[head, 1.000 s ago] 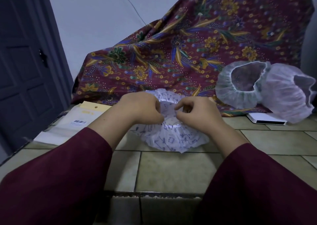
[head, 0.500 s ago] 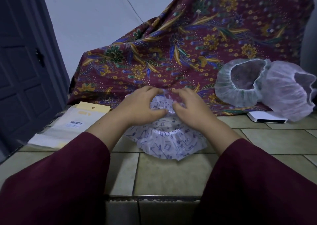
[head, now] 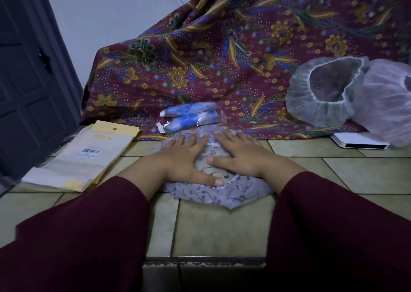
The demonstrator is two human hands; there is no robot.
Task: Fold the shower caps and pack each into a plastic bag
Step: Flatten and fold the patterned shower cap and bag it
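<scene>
We press the printed shower cap flat under spread fingers of our left hand and right hand, packed bags just beyond the fingertips

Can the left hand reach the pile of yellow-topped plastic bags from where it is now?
Probably yes. The left hand lies flat on the patterned shower cap, and the plastic bags lie just to its left with nothing between.

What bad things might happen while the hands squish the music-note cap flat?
1. The music-note cap is puffy plastic; when the left hand and right hand lift off, it may spring back open.
2. The packed blue bags lie right behind the cap, so pushing forward might knock them.
3. The loose caps look ready to roll down.
</scene>
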